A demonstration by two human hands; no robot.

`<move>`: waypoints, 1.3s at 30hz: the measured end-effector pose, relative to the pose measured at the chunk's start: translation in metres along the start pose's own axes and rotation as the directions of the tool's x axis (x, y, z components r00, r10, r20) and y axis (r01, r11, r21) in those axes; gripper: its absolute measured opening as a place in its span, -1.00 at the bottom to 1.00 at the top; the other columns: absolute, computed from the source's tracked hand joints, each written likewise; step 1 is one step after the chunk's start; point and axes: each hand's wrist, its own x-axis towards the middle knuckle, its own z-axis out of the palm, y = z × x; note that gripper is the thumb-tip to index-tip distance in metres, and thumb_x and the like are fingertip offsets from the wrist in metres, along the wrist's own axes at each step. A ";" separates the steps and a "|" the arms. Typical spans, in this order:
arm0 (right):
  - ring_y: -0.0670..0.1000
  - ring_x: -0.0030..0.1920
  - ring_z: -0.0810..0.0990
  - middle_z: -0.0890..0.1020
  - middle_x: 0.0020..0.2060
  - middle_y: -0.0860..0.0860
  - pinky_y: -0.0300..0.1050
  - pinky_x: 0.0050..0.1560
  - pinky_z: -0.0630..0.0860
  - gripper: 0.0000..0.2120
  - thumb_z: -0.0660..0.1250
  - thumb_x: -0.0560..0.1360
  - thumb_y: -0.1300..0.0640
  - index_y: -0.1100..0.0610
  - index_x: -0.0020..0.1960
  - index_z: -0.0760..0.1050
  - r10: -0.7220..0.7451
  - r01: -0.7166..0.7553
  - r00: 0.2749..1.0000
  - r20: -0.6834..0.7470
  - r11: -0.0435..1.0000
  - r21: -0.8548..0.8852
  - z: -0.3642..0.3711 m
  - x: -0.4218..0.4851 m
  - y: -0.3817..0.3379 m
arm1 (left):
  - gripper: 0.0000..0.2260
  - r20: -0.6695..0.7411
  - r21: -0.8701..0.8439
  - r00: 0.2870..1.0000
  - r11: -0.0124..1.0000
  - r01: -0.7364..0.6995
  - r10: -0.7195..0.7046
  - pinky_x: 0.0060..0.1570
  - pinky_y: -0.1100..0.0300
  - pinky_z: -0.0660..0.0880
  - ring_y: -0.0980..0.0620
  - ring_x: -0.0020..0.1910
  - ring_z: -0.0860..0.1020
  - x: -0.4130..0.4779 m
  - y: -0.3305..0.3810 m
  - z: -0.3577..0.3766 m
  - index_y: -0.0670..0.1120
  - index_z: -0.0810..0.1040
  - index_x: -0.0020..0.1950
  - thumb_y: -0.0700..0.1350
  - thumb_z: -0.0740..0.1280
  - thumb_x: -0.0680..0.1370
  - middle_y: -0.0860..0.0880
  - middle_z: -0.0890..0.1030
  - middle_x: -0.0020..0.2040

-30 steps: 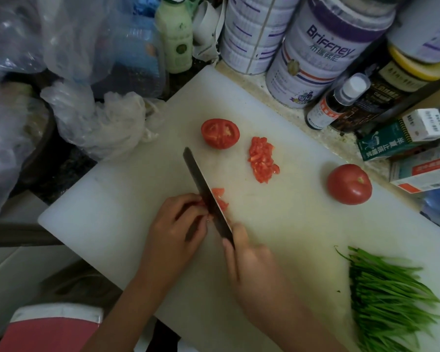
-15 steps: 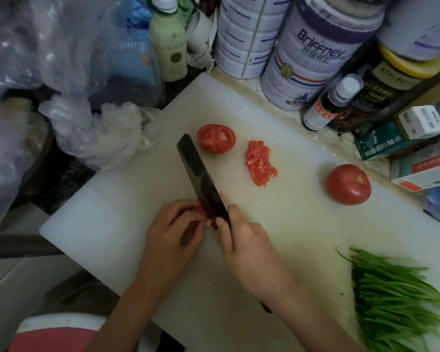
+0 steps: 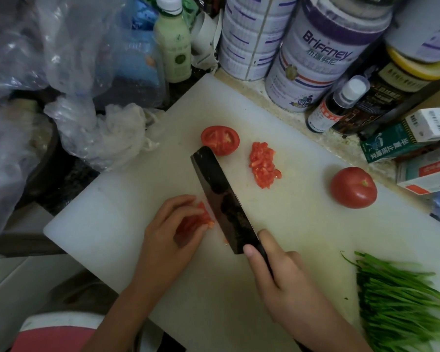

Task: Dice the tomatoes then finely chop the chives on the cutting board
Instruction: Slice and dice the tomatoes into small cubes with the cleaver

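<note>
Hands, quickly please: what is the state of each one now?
Left hand: fingers curled round the tomato pieces, holding them.
Right hand: closed, gripping the knife.

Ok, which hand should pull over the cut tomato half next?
Probably left. The left hand only holds down the tomato pieces and lies nearer the tomato half; the right hand grips the knife.

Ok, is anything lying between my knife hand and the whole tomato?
Nothing visible. Only bare cutting board lies between the right hand, which grips the knife, and the whole tomato. The diced pile sits farther back, off that line.
</note>
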 end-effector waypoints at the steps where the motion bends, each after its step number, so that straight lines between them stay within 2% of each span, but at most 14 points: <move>1: -0.08 -0.43 0.34 0.37 -0.45 -0.01 -0.28 -0.41 0.27 -0.83 -0.02 0.47 -0.27 -0.20 -0.11 0.20 -0.007 0.007 1.000 0.005 1.000 0.003 0.002 0.000 0.002 | -0.78 0.003 0.013 1.000 1.000 0.009 -0.009 0.20 0.44 0.38 0.23 0.21 0.50 -0.001 -0.002 -0.002 -0.08 0.64 0.08 -0.01 0.36 0.51 0.04 0.55 0.19; 3: -0.10 -0.44 0.32 0.36 -0.45 -0.01 -0.34 -0.42 0.21 -0.82 -0.03 0.47 -0.27 -0.19 -0.11 0.21 -0.006 0.006 1.000 0.020 1.000 0.003 0.005 0.000 0.005 | -0.74 0.009 0.060 1.000 0.998 0.008 -0.009 0.22 0.42 0.39 0.20 0.21 0.51 -0.005 -0.005 -0.004 -0.07 0.62 0.13 0.02 0.35 0.51 0.03 0.54 0.20; 5: -0.06 -0.40 0.36 0.36 -0.45 -0.01 -0.29 -0.41 0.24 -0.84 -0.04 0.45 -0.27 -0.23 -0.14 0.20 0.012 -0.013 1.000 0.019 1.000 0.013 0.007 -0.002 0.006 | -0.69 0.018 0.115 1.000 0.993 -0.002 0.000 0.26 0.41 0.37 0.15 0.20 0.51 -0.008 -0.006 -0.004 -0.11 0.62 0.16 0.03 0.34 0.51 0.01 0.55 0.20; 9: -0.03 -0.19 0.43 0.40 -0.43 0.01 -0.20 -0.28 0.37 -0.80 -0.04 0.43 -0.26 -0.16 -0.16 0.22 0.041 -0.041 0.999 0.000 0.998 0.039 0.008 -0.006 0.004 | -0.67 0.009 0.199 0.998 0.978 -0.057 0.056 0.28 0.41 0.33 0.12 0.18 0.48 -0.008 -0.006 -0.002 -0.17 0.62 0.17 0.01 0.34 0.52 -0.03 0.58 0.17; 13: -0.07 -0.35 0.41 0.43 -0.45 -0.08 -0.26 -0.42 0.25 -0.79 -0.05 0.43 -0.29 -0.19 -0.15 0.22 0.008 -0.009 1.000 0.026 1.000 0.007 0.012 -0.005 0.005 | -0.71 -0.002 0.231 0.994 0.968 -0.102 0.105 0.25 0.35 0.38 0.06 0.11 0.53 -0.005 -0.008 -0.001 -0.19 0.64 0.15 -0.03 0.36 0.53 -0.05 0.61 0.12; 16: -0.04 -0.40 0.39 0.36 -0.48 0.00 -0.28 -0.44 0.22 -0.81 -0.07 0.44 -0.29 -0.21 -0.13 0.18 0.007 -0.006 1.000 0.018 0.999 -0.044 0.014 -0.003 0.005 | -0.72 0.008 0.228 0.992 0.965 -0.127 0.128 0.25 0.35 0.38 0.07 0.10 0.54 -0.004 -0.009 -0.001 -0.18 0.65 0.14 -0.04 0.36 0.53 -0.05 0.63 0.11; 21: 0.00 -0.36 0.43 0.36 -0.41 -0.04 -0.19 -0.38 0.30 -0.88 -0.05 0.58 -0.15 -0.13 0.03 0.09 0.078 -0.064 0.995 0.059 0.975 -0.212 0.022 0.001 -0.007 | -0.75 -0.007 0.209 0.989 0.968 -0.140 0.145 0.25 0.33 0.40 0.07 0.09 0.55 -0.003 -0.008 -0.001 -0.20 0.67 0.10 -0.06 0.37 0.53 -0.06 0.64 0.10; 23: 0.08 -0.29 0.45 0.34 -0.40 -0.06 -0.07 -0.25 0.36 -0.83 -0.06 0.60 -0.13 -0.09 0.13 0.08 0.092 -0.068 0.993 0.080 0.961 -0.269 0.028 0.002 -0.011 | -0.76 -0.002 0.208 0.989 0.968 -0.144 0.148 0.25 0.30 0.42 0.04 0.09 0.57 -0.004 -0.009 -0.001 -0.21 0.67 0.09 -0.09 0.37 0.53 -0.07 0.64 0.10; 27: 0.10 -0.32 0.43 0.45 -0.34 0.00 -0.03 -0.25 0.36 -0.66 -0.07 0.61 -0.11 0.01 0.31 0.17 0.027 -0.022 0.999 0.016 0.965 -0.263 0.033 0.014 -0.015 | -0.78 -0.006 0.211 0.991 0.969 -0.126 0.130 0.25 0.31 0.40 0.03 0.09 0.56 -0.004 -0.009 0.000 -0.21 0.67 0.07 -0.11 0.38 0.53 -0.07 0.64 0.09; 30: 0.17 -0.30 0.50 0.52 -0.31 0.07 0.00 -0.27 0.35 -0.63 -0.05 0.62 -0.07 0.06 0.35 0.19 -0.055 0.043 0.998 -0.038 0.963 -0.265 0.036 0.030 -0.018 | -0.78 -0.006 0.211 0.991 0.968 -0.133 0.137 0.24 0.31 0.40 0.03 0.07 0.56 -0.003 -0.008 0.000 -0.22 0.67 0.04 -0.10 0.36 0.53 -0.08 0.64 0.07; 32: 0.17 -0.29 0.52 0.48 -0.35 0.04 -0.01 -0.29 0.33 -0.63 -0.03 0.62 -0.06 0.08 0.34 0.23 -0.074 0.057 0.995 -0.068 0.973 -0.223 0.037 0.032 -0.016 | -0.78 -0.001 0.213 0.991 0.968 -0.132 0.135 0.22 0.30 0.41 0.01 0.06 0.56 -0.003 -0.008 0.000 -0.22 0.67 0.04 -0.10 0.35 0.54 -0.08 0.64 0.06; 35: 0.07 -0.38 0.43 0.40 -0.42 -0.08 -0.08 -0.33 0.30 -0.65 -0.07 0.58 -0.19 -0.06 0.27 0.18 -0.001 -0.006 0.999 -0.040 0.984 -0.181 0.039 0.011 -0.004 | -0.78 -0.005 0.207 0.993 0.971 -0.118 0.121 0.21 0.28 0.43 0.01 0.06 0.56 -0.003 -0.007 0.001 -0.21 0.67 0.04 -0.09 0.35 0.54 -0.06 0.64 0.06; 38: -0.01 -0.42 0.37 0.36 -0.45 -0.07 -0.06 -0.36 0.32 -0.44 -0.28 0.33 -0.46 -0.16 0.14 0.07 0.045 -0.050 0.999 -0.030 0.980 -0.195 0.035 -0.012 0.004 | -0.78 -0.015 0.191 0.993 0.975 -0.112 0.117 0.21 0.32 0.41 0.03 0.06 0.55 -0.002 -0.007 0.002 -0.20 0.66 0.02 -0.08 0.35 0.52 -0.05 0.63 0.05; 39: -0.03 -0.44 0.36 0.36 -0.45 -0.06 -0.09 -0.37 0.32 -0.43 -0.28 0.32 -0.50 -0.16 0.11 0.07 0.062 -0.065 0.998 -0.019 0.974 -0.217 0.032 -0.014 0.005 | -0.78 -0.017 0.186 0.993 0.976 -0.111 0.116 0.20 0.32 0.42 0.03 0.06 0.55 -0.002 -0.007 0.003 -0.20 0.66 0.02 -0.08 0.35 0.52 -0.05 0.63 0.05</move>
